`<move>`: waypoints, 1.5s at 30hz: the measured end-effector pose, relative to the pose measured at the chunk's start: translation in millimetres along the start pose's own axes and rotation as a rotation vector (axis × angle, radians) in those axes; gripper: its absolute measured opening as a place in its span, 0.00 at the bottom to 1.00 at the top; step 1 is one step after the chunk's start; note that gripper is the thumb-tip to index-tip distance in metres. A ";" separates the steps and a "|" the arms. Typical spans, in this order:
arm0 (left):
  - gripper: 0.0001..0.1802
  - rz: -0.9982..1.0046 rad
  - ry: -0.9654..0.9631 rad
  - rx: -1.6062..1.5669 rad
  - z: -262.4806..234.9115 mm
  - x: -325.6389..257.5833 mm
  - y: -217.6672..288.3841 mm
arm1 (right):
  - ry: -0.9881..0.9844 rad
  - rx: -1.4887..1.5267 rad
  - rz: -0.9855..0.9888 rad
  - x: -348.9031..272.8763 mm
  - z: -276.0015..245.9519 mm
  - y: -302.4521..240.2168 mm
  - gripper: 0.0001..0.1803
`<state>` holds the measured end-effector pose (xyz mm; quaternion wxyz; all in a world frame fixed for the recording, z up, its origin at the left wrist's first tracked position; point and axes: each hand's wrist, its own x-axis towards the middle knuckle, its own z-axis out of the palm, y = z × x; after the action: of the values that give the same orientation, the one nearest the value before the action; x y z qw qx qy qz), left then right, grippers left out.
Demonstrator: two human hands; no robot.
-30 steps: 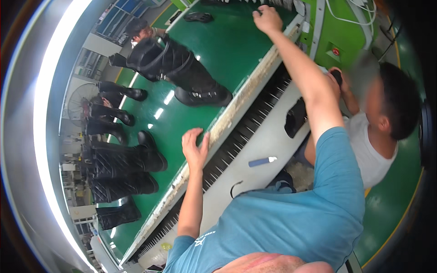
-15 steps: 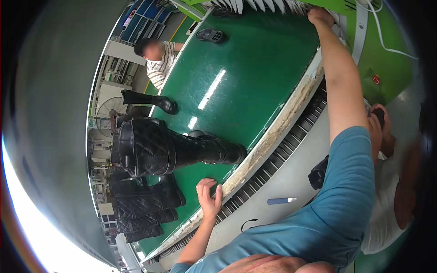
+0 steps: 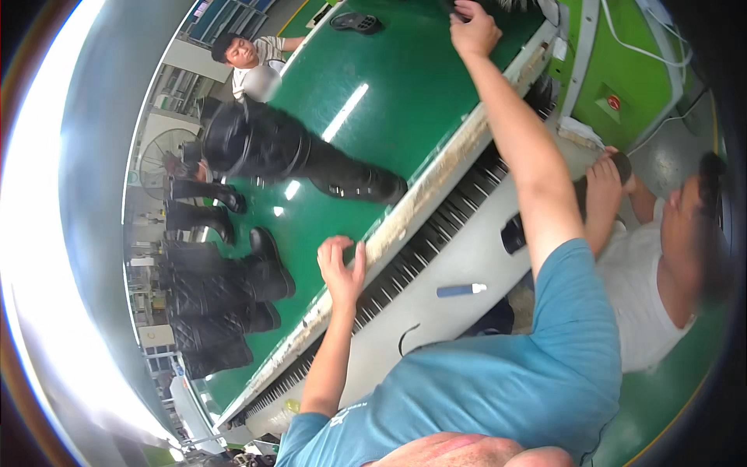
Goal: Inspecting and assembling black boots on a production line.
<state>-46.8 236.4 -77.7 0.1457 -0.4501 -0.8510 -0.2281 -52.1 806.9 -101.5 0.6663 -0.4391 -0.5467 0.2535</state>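
Note:
My left hand [image 3: 341, 268] rests at the near edge of the green belt table [image 3: 412, 109], fingers loosely bent and thumb apart, holding nothing. Stretched far to the upper right, my right hand [image 3: 476, 33] has its fingers closed on a dark object [image 3: 457, 11], partly cut off by the frame's top, so its kind is unclear. Between my hands a tall black quilted boot [image 3: 299, 152] lies on its side across the belt, its toe towards the near edge. Several more black boots [image 3: 268, 268] lie to the left.
A black shoe sole [image 3: 356, 22] lies at the belt's far side, near a person in a striped shirt [image 3: 268, 50]. A blue marker-like tube [image 3: 461, 290] lies on the grey ledge. To the right, a person in white [image 3: 642, 288] works beside a green machine [image 3: 630, 70].
My right hand has drawn back from under the machine's white fringe and now holds a dark object. The tall boot has shifted away from my left hand, which stays open at the edge.

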 end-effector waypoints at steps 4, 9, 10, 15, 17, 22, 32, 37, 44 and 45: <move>0.11 0.028 0.101 -0.104 -2.2 -11.9 -3.4 | -0.088 0.092 -0.110 -70.0 -86.9 -94.5 0.13; 0.16 0.051 0.254 -0.343 -39.6 -48.7 26.1 | -0.263 0.228 -0.266 -185.5 -238.0 -188.1 0.14; 0.18 0.084 0.250 -0.383 -51.8 -63.6 36.4 | -0.331 0.160 -0.350 -212.9 -275.4 -205.3 0.15; 0.35 0.197 0.076 -0.503 -86.2 -159.3 53.0 | -0.863 0.274 -0.174 -389.4 -396.6 -200.3 0.24; 0.40 0.185 -0.108 -0.470 -91.1 -205.3 40.3 | -1.020 0.377 0.032 -443.4 -430.7 -199.9 0.19; 0.33 -0.085 -0.175 -0.530 -79.1 -302.2 -2.6 | -1.372 0.386 0.230 -503.2 -464.1 -221.6 0.11; 0.13 -0.653 0.070 -0.741 -74.1 -357.9 -53.1 | -1.129 0.103 0.126 -421.3 -340.0 -85.5 0.13; 0.17 -0.824 0.119 -0.547 -77.4 -359.4 -41.6 | -0.984 -0.370 -0.118 -280.8 -262.4 3.0 0.14; 0.19 -0.966 0.245 -0.479 -64.6 -353.5 -11.8 | -1.173 -1.009 -0.336 -187.9 -197.2 133.0 0.26; 0.19 -0.981 0.255 -0.448 -61.5 -348.1 -9.4 | -1.206 -1.077 -0.394 -187.2 -187.1 146.7 0.27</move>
<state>140.3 -43.7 -185.4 0.0250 0.0103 -0.8670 -0.4976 95.5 667.4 -325.8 -0.0102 -0.3832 -0.9232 0.0277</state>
